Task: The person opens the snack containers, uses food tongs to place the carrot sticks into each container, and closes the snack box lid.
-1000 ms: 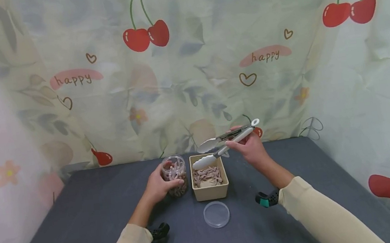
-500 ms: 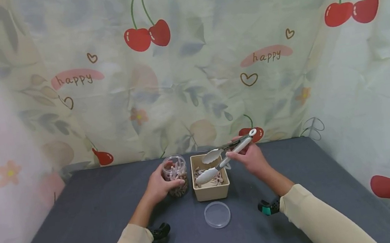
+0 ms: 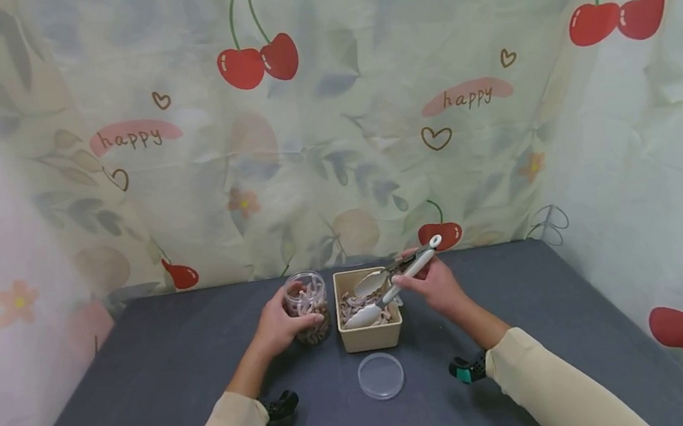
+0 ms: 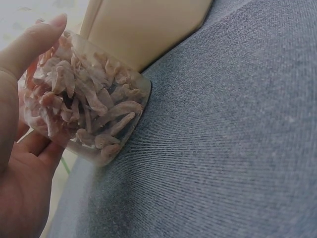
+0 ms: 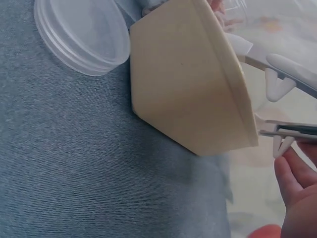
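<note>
- Head view: the beige box (image 3: 369,324) is the landmark. The right hand (image 3: 432,286) sits just right of it, fingers wrapped round the tongs (image 3: 390,286). Their long axis slants down-left from the hand, and the 2 spoon tips stand apart over the dried pieces inside the box. The left hand (image 3: 278,325) cups the clear jar (image 3: 307,307) just left of the box; the round lid (image 3: 380,375) lies on the bench (image 3: 144,383) in front of it.
- Left wrist view: fingers (image 4: 29,44) curl round the jar (image 4: 89,114), which is packed with dried strips and touches the box wall (image 4: 148,25).
- Right wrist view: the tongs' handles (image 5: 287,74) pass above the box rim (image 5: 233,74), fingertips (image 5: 297,183) under them.
- Against 1 second ago: the tongs were higher, above the box; now they dip into it. The jar stays put.
</note>
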